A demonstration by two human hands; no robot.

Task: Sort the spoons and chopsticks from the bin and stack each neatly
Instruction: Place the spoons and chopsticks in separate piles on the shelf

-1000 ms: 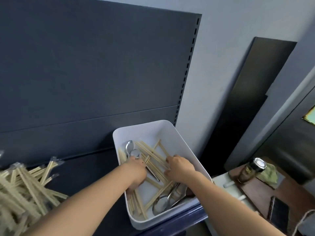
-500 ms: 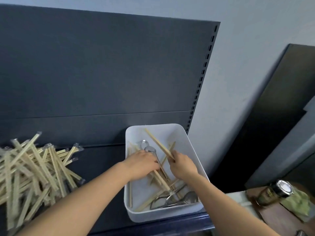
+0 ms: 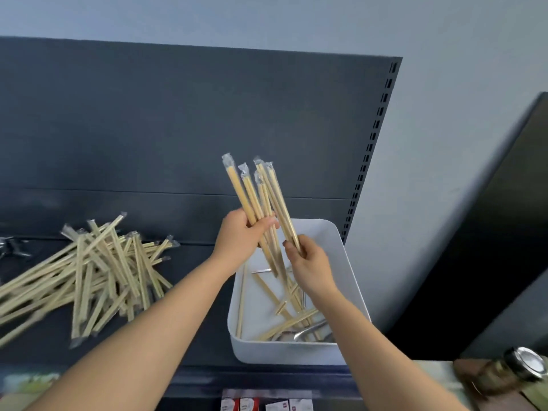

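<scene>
My left hand [image 3: 243, 237] grips a bunch of plastic-wrapped chopsticks [image 3: 252, 192], held tilted above the white bin [image 3: 338, 247]. My right hand [image 3: 311, 266] pinches the lower end of one wrapped pair from the same bunch, right beside the left hand. Inside the bin lie more loose chopsticks [image 3: 284, 307] and metal spoons [image 3: 308, 333] at its near end. A big pile of sorted chopsticks [image 3: 98, 277] lies on the dark shelf to the left.
The dark shelf [image 3: 189, 336] has an upright back panel [image 3: 178, 129]. Metal utensils [image 3: 12, 247] show at the far left edge. A jar with a metal lid [image 3: 522, 366] stands at lower right. Small boxes [image 3: 267, 404] sit below the shelf edge.
Both hands have come up out of the bin with a bunch of chopsticks. The view has swung left, bringing more of the chopstick pile into sight.
</scene>
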